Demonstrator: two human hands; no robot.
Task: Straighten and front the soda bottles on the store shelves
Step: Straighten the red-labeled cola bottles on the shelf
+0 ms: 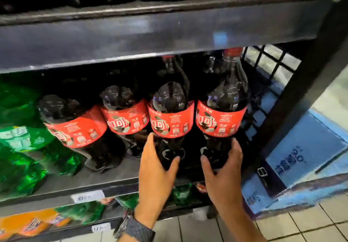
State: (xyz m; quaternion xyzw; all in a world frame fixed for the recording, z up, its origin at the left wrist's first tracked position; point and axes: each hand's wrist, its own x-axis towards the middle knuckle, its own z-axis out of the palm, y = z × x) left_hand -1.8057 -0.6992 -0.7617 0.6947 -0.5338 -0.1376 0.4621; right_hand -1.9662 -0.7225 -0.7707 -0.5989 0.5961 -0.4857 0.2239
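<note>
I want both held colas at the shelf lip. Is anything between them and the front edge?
Nothing visible. The left hand grips the third cola bottle, the right hand the rightmost cola bottle; only bare shelf lies before them.

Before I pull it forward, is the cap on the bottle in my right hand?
On. A red cap tops the cola bottle that the right hand grips.

4 soda bottles abreast on shelf.
</note>
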